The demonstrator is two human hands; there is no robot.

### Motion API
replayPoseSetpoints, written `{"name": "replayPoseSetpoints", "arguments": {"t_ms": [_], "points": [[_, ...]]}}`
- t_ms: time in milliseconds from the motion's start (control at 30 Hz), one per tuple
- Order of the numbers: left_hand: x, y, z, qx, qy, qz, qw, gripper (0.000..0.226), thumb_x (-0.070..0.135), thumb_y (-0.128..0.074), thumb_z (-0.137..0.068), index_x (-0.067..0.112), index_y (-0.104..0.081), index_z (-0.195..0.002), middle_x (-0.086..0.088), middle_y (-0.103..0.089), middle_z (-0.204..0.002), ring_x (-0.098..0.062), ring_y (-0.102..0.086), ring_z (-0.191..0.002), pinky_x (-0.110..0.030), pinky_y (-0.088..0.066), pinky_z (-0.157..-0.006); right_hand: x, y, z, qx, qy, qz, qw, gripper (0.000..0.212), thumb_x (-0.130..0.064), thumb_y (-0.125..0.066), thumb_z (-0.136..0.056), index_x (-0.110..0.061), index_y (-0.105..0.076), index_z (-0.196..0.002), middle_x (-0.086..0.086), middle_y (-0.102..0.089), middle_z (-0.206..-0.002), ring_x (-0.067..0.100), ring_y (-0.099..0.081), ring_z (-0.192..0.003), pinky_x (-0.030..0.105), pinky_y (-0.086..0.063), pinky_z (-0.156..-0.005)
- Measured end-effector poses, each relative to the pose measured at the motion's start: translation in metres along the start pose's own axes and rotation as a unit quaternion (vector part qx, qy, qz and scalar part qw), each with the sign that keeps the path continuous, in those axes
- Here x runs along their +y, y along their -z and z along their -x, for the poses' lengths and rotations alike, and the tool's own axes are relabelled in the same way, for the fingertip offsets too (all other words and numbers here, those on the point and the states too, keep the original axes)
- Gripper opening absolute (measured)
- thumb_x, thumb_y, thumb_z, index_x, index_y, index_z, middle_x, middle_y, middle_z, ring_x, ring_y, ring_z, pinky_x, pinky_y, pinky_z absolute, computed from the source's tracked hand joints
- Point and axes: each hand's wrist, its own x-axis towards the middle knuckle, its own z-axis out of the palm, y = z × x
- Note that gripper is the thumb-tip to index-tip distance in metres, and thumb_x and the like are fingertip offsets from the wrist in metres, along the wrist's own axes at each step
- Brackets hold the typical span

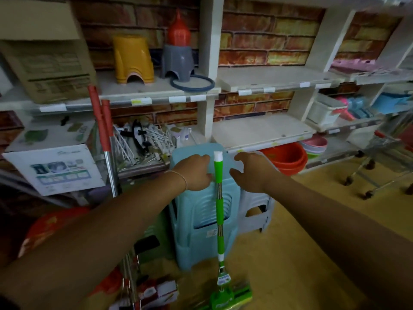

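While both arms reach forward, we take the stack of light-blue plastic stools [201,231] on the yellow floor as our reference.

Far left of the stack: white printed cardboard box [53,168]. Nearer the stack, still on its left: two red-gripped metal poles [103,126], upright.

Left hand [194,173]: lies on the left part of the stack's top seat, fingers over the seat, thumb at the front rim. We cannot tell whether it clamps the rim or only rests there.

Green-and-steel mop handle with a white cap [218,209]: leans against the front of the stack, cap at seat height between the two hands. Its green mop head [230,298] sits on the floor in front of the stack. Neither hand holds the handle.

Right hand [250,173]: at the stack's right top corner, fingers and thumb spread wide, holding nothing.

Just beside the stack on the right: pale grey plastic stools [257,211]. Further right, under the lowest shelf: red plastic basins [288,157]. Farthest right: wire shopping trolley [380,164].
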Motion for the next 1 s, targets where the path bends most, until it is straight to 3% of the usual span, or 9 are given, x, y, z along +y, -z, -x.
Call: {"name": "replayPoseSetpoints", "arguments": {"t_ms": [200, 333, 433, 667, 800, 1000], "points": [[0.001, -0.027, -0.056, -0.015, 0.079, 0.045, 0.996, 0.062, 0.034, -0.053, -0.097, 0.010, -0.031, -0.150, -0.017, -0.043, -0.146, -0.033, -0.044, -0.132, -0.034, -0.037, -0.104, 0.050, -0.034, -0.096, -0.056, 0.046, -0.022, 0.997, 0.056, -0.035, -0.055, -0.096, -0.011, -0.040, -0.145, 0.016, -0.051, -0.142, 0.031, -0.046, -0.132, 0.033, -0.035, -0.106], [0.004, -0.051, -0.083, -0.015, 0.142, 0.077, 0.987, 0.053, 0.032, -0.055, -0.096, 0.006, -0.042, -0.141, -0.019, -0.050, -0.138, -0.034, -0.048, -0.127, -0.033, -0.038, -0.100, 0.077, -0.057, -0.154, -0.090, 0.074, -0.034, 0.993, 0.059, -0.034, -0.060, -0.093, -0.012, -0.040, -0.144, 0.019, -0.055, -0.134, 0.034, -0.050, -0.126, 0.037, -0.037, -0.107], [0.009, -0.066, -0.094, -0.028, 0.178, 0.096, 0.979, 0.052, 0.031, -0.054, -0.097, 0.002, -0.043, -0.139, -0.021, -0.049, -0.139, -0.036, -0.048, -0.128, -0.035, -0.040, -0.103, 0.088, -0.078, -0.189, -0.096, 0.097, -0.052, 0.989, 0.063, -0.031, -0.064, -0.089, -0.012, -0.040, -0.144, 0.022, -0.048, -0.139, 0.040, -0.046, -0.129, 0.042, -0.036, -0.109], [0.015, -0.090, -0.097, -0.053, 0.223, 0.102, 0.968, 0.053, 0.029, -0.051, -0.098, 0.002, -0.039, -0.143, -0.022, -0.047, -0.141, -0.036, -0.046, -0.129, -0.039, -0.040, -0.106, 0.094, -0.114, -0.232, -0.144, 0.163, -0.081, 0.973, 0.074, -0.022, -0.066, -0.089, -0.018, -0.027, -0.153, 0.018, -0.015, -0.161, 0.034, -0.021, -0.148, 0.034, -0.022, -0.117], [0.017, -0.096, -0.094, -0.056, 0.238, 0.105, 0.964, 0.054, 0.028, -0.049, -0.099, 0.002, -0.036, -0.144, -0.021, -0.045, -0.144, -0.034, -0.044, -0.132, -0.038, -0.039, -0.108, 0.093, -0.125, -0.229, -0.142, 0.174, -0.125, 0.966, 0.071, -0.021, -0.067, -0.089, -0.013, -0.033, -0.151, 0.017, -0.025, -0.158, 0.031, -0.026, -0.145, 0.032, -0.023, -0.118], [0.031, -0.107, -0.083, -0.072, 0.241, 0.127, 0.960, 0.056, 0.032, -0.048, -0.100, 0.003, -0.034, -0.147, -0.019, -0.041, -0.147, -0.032, -0.041, -0.135, -0.033, -0.035, -0.110, 0.092, -0.124, -0.186, -0.045, 0.180, -0.194, 0.963, 0.050, -0.016, -0.068, -0.087, -0.007, -0.054, -0.134, 0.019, -0.052, -0.133, 0.034, -0.051, -0.122, 0.029, -0.037, -0.103]]}}
